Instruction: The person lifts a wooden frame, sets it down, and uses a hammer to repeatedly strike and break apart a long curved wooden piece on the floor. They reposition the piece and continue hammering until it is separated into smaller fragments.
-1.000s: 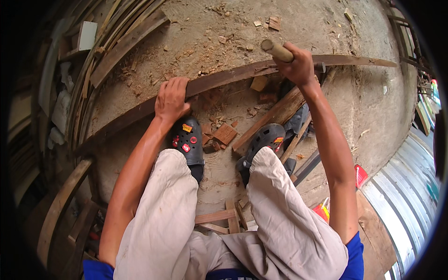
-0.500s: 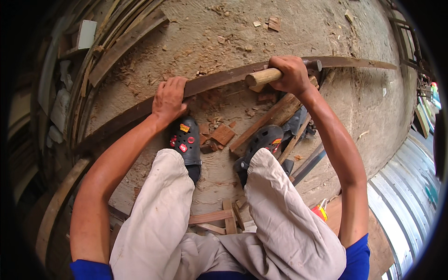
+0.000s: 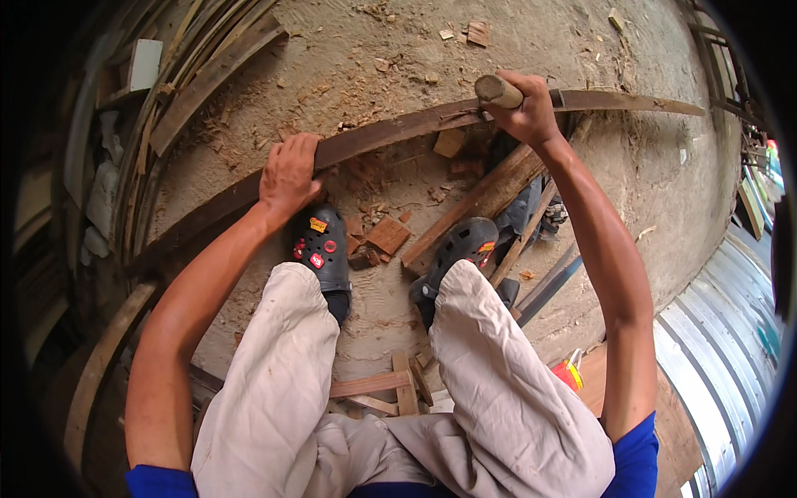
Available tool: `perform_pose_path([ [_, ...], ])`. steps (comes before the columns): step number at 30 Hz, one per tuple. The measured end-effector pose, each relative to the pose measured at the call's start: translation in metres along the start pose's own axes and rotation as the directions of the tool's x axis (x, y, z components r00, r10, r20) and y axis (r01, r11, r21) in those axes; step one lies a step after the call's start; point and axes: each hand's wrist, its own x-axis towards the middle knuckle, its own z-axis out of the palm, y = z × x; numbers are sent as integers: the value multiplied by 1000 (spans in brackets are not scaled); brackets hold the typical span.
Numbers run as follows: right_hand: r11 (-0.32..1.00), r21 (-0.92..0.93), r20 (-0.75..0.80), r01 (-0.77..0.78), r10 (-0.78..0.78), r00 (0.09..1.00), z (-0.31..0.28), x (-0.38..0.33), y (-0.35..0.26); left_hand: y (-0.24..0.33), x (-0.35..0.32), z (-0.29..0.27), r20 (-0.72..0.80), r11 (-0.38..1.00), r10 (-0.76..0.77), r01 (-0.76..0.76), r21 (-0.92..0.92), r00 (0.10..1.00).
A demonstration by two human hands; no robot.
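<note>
Two dark clogs stand on the dirt floor among several wood scraps. Beyond them runs one long plank. The left hand presses flat on it, fingers together. The right hand, arm outstretched, has fingers wrapped around one wooden handle at the plank.

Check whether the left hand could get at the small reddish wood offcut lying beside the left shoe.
Probably yes: the left hand rests on the long dark plank, and only bare ground separates it from the offcut.
</note>
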Motion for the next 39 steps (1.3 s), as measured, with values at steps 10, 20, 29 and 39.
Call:
perform_pose_path([
  [10,509,843,-244,-173,648,722,12,-20,-20,-1,0,3,2,1000,-18,18,-8,1000],
  [20,946,-298,124,-128,171,977,4,7,-14,-1,-1,4,-24,1000,13,-13,1,1000],
  [29,980,70,-72,-189,193,978,8,-1,-14,-1,-1,4,-10,1000,1,-1,14,1000],
  [39,853,390,-295,-347,472,831,8,-17,-1,1,1,-1,-10,1000,-3,3,-15,1000],
])
